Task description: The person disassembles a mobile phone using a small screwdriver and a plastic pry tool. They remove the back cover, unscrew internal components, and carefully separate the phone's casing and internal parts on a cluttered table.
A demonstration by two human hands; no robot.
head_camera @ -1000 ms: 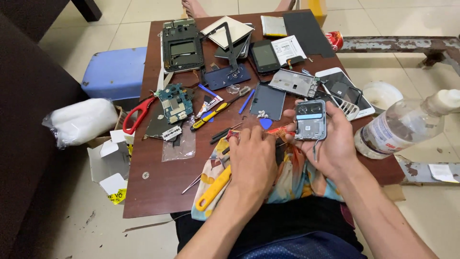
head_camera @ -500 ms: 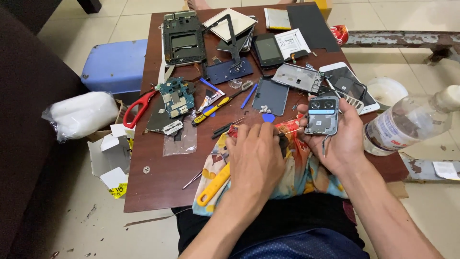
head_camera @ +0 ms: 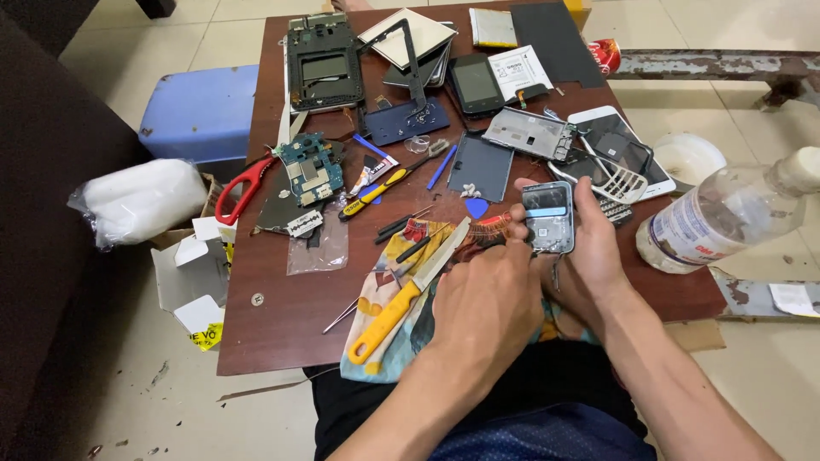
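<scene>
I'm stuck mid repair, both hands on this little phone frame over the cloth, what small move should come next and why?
Probably steady the phone frame with the right hand and bring the left hand fingertips to its lower edge. The frame stands upright in the right hand's grip, and the left hand rests beside it; whether it holds a tool is hidden.

The tabletop (head_camera: 273,333) carries one knife (head_camera: 408,293), one scissors (head_camera: 242,189), one circuit board (head_camera: 309,167), one black phone (head_camera: 477,84), one blue pick (head_camera: 477,207) and one cloth (head_camera: 384,299), with two hands (head_camera: 491,307) over its near edge and one bottle (head_camera: 726,218) off its right edge.
</scene>
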